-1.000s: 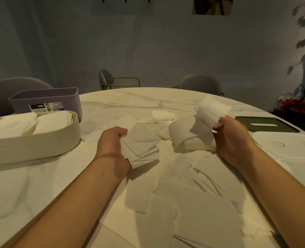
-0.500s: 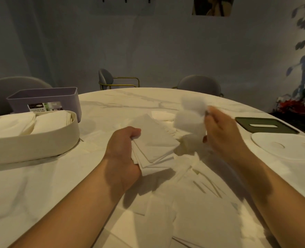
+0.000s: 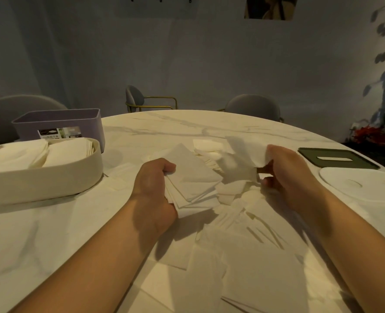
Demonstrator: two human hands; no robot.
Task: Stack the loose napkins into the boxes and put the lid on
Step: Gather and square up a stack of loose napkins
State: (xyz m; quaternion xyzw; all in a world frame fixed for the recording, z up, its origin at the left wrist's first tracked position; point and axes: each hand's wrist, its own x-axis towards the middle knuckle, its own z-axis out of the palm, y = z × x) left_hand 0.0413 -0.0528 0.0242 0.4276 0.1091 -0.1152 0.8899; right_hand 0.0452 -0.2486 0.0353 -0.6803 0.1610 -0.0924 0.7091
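Observation:
My left hand [image 3: 154,188] grips a fanned stack of white napkins [image 3: 191,177] just above the table's middle. To its right, my right hand [image 3: 286,170] pinches one blurred loose napkin [image 3: 241,159] by its edge, close beside the stack. More loose napkins [image 3: 243,263] lie scattered on the marble table [image 3: 40,245] in front of me. A cream oval box [image 3: 51,177] at the left holds two piles of napkins. Behind it stands a purple box [image 3: 60,120], whose inside I cannot see. A white oval lid [image 3: 363,184] and a dark green lid [image 3: 336,158] lie at the right.
Grey chairs [image 3: 252,107] stand around the far side of the round table. A plant with red flowers [image 3: 370,134] sits beyond the table's right edge. A small heap of folded napkins [image 3: 207,145] lies behind my hands.
My right hand has brought its loose napkin down and leftward, toward the stack. My left hand has shifted the stack slightly right and forward. The boxes and lids have not moved.

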